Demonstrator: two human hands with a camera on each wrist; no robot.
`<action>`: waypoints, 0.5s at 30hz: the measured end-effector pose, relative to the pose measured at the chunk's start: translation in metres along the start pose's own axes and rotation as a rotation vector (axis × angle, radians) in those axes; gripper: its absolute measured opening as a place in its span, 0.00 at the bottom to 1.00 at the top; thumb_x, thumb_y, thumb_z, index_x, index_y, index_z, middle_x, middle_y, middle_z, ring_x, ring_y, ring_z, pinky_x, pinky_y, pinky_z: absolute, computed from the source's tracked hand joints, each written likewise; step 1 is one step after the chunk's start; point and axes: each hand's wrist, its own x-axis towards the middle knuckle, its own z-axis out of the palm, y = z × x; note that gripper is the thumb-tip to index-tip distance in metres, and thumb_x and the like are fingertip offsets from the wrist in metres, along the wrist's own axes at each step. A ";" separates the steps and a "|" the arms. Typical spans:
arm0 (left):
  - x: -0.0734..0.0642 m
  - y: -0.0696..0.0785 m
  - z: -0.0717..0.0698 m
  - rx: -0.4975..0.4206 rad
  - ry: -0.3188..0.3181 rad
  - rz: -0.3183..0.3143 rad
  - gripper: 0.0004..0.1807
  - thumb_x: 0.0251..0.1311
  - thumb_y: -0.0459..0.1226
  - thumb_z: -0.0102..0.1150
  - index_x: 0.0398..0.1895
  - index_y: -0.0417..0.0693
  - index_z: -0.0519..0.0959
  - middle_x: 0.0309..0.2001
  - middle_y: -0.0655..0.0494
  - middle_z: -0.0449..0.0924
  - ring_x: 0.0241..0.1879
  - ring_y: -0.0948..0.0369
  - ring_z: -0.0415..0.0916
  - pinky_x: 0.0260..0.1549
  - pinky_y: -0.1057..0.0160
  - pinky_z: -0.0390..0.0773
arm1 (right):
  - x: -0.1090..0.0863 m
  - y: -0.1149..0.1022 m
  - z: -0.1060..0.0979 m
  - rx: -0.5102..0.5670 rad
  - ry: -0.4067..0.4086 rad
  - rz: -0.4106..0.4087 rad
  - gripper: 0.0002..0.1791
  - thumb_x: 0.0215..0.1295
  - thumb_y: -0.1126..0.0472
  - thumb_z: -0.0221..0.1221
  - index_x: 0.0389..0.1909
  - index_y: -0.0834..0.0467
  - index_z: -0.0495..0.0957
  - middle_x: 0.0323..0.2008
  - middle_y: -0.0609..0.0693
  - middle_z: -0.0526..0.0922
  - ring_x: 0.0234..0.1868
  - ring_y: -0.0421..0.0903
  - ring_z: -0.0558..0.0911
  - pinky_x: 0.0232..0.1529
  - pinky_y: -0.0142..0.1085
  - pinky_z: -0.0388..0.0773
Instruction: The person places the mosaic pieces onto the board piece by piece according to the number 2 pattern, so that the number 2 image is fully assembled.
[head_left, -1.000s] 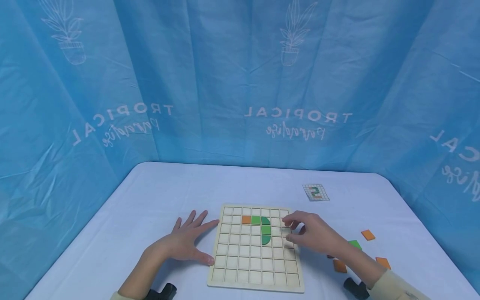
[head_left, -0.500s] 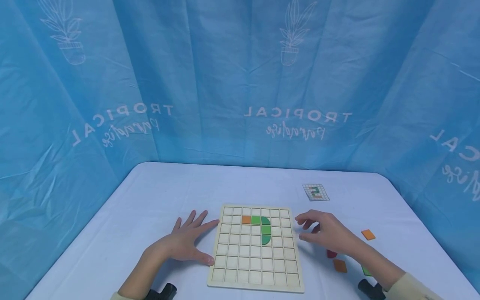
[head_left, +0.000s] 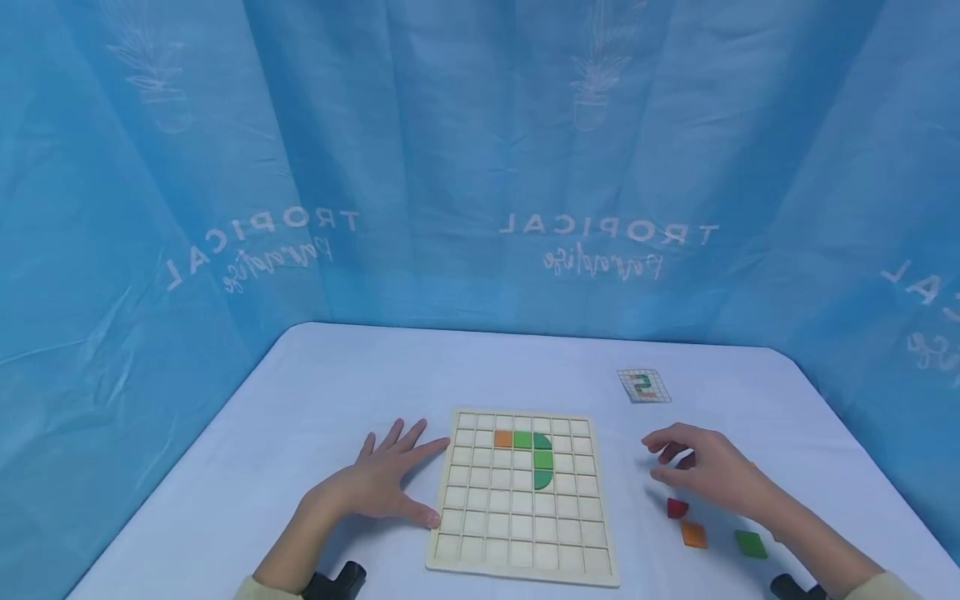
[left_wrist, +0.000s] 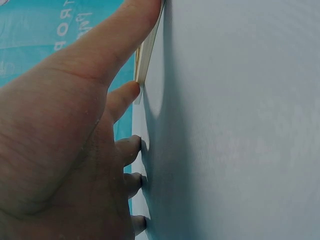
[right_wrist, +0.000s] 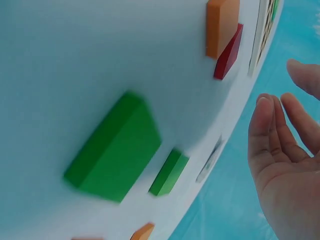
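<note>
My left hand (head_left: 382,483) lies with fingers spread on the white cloth, its thumb and index finger touching the left edge of a wooden grid board (head_left: 521,529). On that board, an orange square tile (head_left: 503,438), green square tiles (head_left: 543,459) and dark green rounded tiles (head_left: 543,479) form a row that turns downward. Right of the board, my right hand (head_left: 705,467) hovers over the table with fingers loosely bent and nothing between them. Below it lie a red rounded tile (head_left: 677,508), an orange tile (head_left: 693,534) and a green tile (head_left: 751,544).
A small pattern card (head_left: 644,386) with a 2-like figure lies behind the board, to the right. The right wrist view shows another green tile (right_wrist: 170,172) and an orange tile (right_wrist: 143,232). A blue curtain (head_left: 450,167) surrounds the table's back and sides.
My right hand has moved from over the board's right edge to the right, over the loose tiles. The left hand stays at the board. The head view has shifted slightly.
</note>
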 end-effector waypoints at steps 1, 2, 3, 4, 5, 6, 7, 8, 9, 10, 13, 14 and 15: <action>0.001 0.001 0.000 -0.003 0.000 0.006 0.59 0.30 0.74 0.63 0.73 0.70 0.58 0.76 0.51 0.41 0.73 0.45 0.28 0.63 0.33 0.30 | -0.002 0.002 -0.003 -0.006 -0.001 0.006 0.20 0.54 0.58 0.71 0.49 0.53 0.80 0.43 0.45 0.81 0.40 0.41 0.79 0.39 0.30 0.79; 0.001 0.002 0.000 -0.002 0.000 0.008 0.59 0.30 0.74 0.63 0.73 0.70 0.58 0.76 0.51 0.41 0.73 0.45 0.29 0.63 0.33 0.30 | -0.003 0.003 -0.005 -0.013 -0.002 0.017 0.20 0.54 0.59 0.70 0.49 0.53 0.81 0.43 0.45 0.81 0.40 0.41 0.79 0.39 0.30 0.79; 0.001 0.003 -0.001 -0.004 -0.001 0.011 0.59 0.31 0.74 0.63 0.73 0.70 0.58 0.76 0.51 0.42 0.73 0.44 0.29 0.63 0.33 0.31 | -0.004 0.005 -0.007 -0.021 -0.001 0.027 0.20 0.54 0.59 0.70 0.49 0.53 0.81 0.43 0.45 0.81 0.41 0.42 0.78 0.40 0.31 0.79; 0.000 0.004 -0.001 -0.008 -0.002 0.014 0.59 0.31 0.73 0.64 0.73 0.70 0.59 0.76 0.50 0.42 0.73 0.44 0.29 0.62 0.32 0.31 | -0.005 0.007 -0.008 -0.025 0.001 0.029 0.20 0.54 0.59 0.70 0.49 0.53 0.81 0.43 0.45 0.81 0.41 0.42 0.79 0.40 0.32 0.79; 0.000 0.004 -0.002 -0.012 -0.001 0.018 0.59 0.31 0.73 0.64 0.73 0.70 0.59 0.76 0.50 0.42 0.73 0.43 0.30 0.62 0.32 0.31 | -0.006 0.009 -0.010 -0.034 0.004 0.031 0.20 0.54 0.59 0.70 0.49 0.53 0.81 0.43 0.45 0.81 0.41 0.42 0.79 0.40 0.33 0.79; 0.001 0.003 -0.001 -0.010 -0.002 0.021 0.59 0.31 0.73 0.64 0.73 0.70 0.58 0.76 0.50 0.41 0.73 0.43 0.29 0.62 0.32 0.31 | -0.007 0.011 -0.011 -0.044 0.008 0.031 0.20 0.54 0.59 0.70 0.49 0.53 0.81 0.43 0.46 0.81 0.41 0.43 0.79 0.40 0.33 0.79; 0.001 0.003 -0.001 -0.012 -0.004 0.025 0.59 0.31 0.73 0.64 0.73 0.70 0.58 0.76 0.50 0.41 0.73 0.43 0.29 0.62 0.32 0.31 | -0.008 0.013 -0.014 -0.054 0.010 0.036 0.20 0.54 0.58 0.70 0.49 0.53 0.81 0.43 0.46 0.81 0.41 0.43 0.79 0.40 0.34 0.80; 0.002 0.003 0.000 -0.011 -0.005 0.031 0.59 0.31 0.73 0.64 0.73 0.70 0.58 0.76 0.50 0.41 0.73 0.43 0.29 0.62 0.32 0.31 | -0.009 0.016 -0.016 -0.063 0.014 0.050 0.20 0.54 0.58 0.70 0.49 0.53 0.81 0.44 0.46 0.81 0.41 0.43 0.78 0.40 0.34 0.80; 0.002 0.003 0.000 -0.011 -0.007 0.032 0.59 0.31 0.74 0.63 0.73 0.70 0.58 0.76 0.50 0.41 0.73 0.43 0.29 0.62 0.32 0.31 | -0.010 0.019 -0.018 -0.070 0.015 0.054 0.20 0.54 0.57 0.70 0.49 0.53 0.81 0.44 0.46 0.81 0.42 0.43 0.78 0.40 0.35 0.80; 0.003 0.003 0.000 -0.010 -0.010 0.029 0.59 0.31 0.74 0.63 0.73 0.70 0.58 0.76 0.51 0.40 0.73 0.44 0.28 0.62 0.32 0.30 | -0.012 0.022 -0.020 -0.073 0.015 0.059 0.20 0.54 0.57 0.71 0.49 0.53 0.81 0.44 0.46 0.81 0.42 0.44 0.78 0.40 0.35 0.80; 0.004 0.003 0.001 -0.015 -0.011 0.021 0.59 0.30 0.74 0.64 0.73 0.70 0.58 0.76 0.51 0.41 0.73 0.44 0.28 0.62 0.32 0.30 | -0.015 0.029 -0.027 -0.080 0.008 0.080 0.21 0.54 0.56 0.71 0.50 0.54 0.81 0.44 0.47 0.81 0.41 0.44 0.78 0.40 0.37 0.80; 0.005 0.003 0.001 -0.016 -0.011 0.018 0.60 0.30 0.74 0.64 0.73 0.70 0.58 0.76 0.51 0.41 0.73 0.44 0.28 0.63 0.33 0.30 | -0.016 0.032 -0.029 -0.081 0.005 0.089 0.21 0.54 0.56 0.71 0.50 0.55 0.81 0.44 0.47 0.81 0.41 0.45 0.78 0.40 0.38 0.80; 0.005 0.003 0.001 -0.018 -0.011 0.015 0.60 0.30 0.74 0.64 0.73 0.70 0.59 0.76 0.51 0.41 0.73 0.44 0.28 0.63 0.33 0.29 | -0.017 0.034 -0.032 -0.085 -0.003 0.091 0.22 0.54 0.56 0.71 0.50 0.56 0.80 0.44 0.48 0.81 0.41 0.45 0.78 0.41 0.39 0.80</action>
